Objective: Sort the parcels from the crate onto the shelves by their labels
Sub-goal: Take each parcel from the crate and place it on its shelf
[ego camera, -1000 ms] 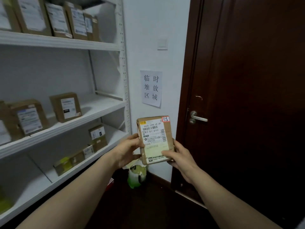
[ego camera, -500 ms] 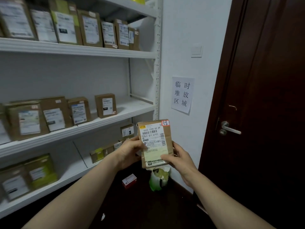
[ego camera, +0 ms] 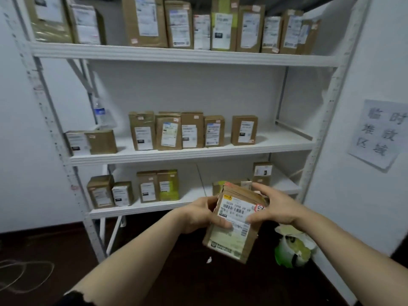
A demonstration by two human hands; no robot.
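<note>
You hold the parcel [ego camera: 229,241] in both hands, in the air in front of the bottom shelf [ego camera: 194,196] of the rack [ego camera: 326,120]. It is tilted back with its label [ego camera: 235,214] toward you, I judge so you can read the red-edged sticker [ego camera: 260,209] at its corner, which should name the shelf; its marks are too blurred to make out. Your left hand [ego camera: 198,214] grips the left edge, thumb pressed across the label and fingers curled behind. Your right hand [ego camera: 276,208] clasps the top right corner, fingers arched over the upper edge. Of the 3 shelves in view, the top shelf [ego camera: 176,55] is packed with upright boxes [ego camera: 143,18], the middle shelf [ego camera: 282,140] has bare board at its right end, and the bottom shelf has gaps. A bottle [ego camera: 100,113] stands at the middle shelf's left. A green-and-white bag [ego camera: 291,250] on the floor [ego camera: 154,250], under your right arm, could get underfoot near the rack's right end. A sign [ego camera: 379,133] hangs on the wall beside it. The crate is out of view.
</note>
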